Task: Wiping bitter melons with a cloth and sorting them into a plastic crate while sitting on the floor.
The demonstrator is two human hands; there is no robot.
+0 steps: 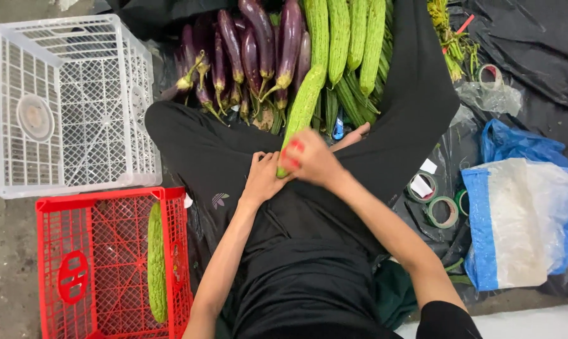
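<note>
I sit cross-legged in black clothes on the ground. My left hand (263, 177) and my right hand (309, 158) both grip the near end of one long ridged green gourd (304, 103), which slants up toward a heap of the same gourds (347, 37). Something red shows under the fingers of my right hand at the gourd's end; what it is cannot be told. Purple eggplants (252, 50) lie to the left of the gourds. One green gourd (156, 263) lies in the red crate (58, 213) at my left.
A white plastic crate (70, 100) stands behind the red one. Rolls of green tape (444, 210) lie on black sheeting (529, 37) at my right, beside a blue and white sack (522, 220). Another tape roll (490, 74) and a bunch of greens (447, 31) lie farther back.
</note>
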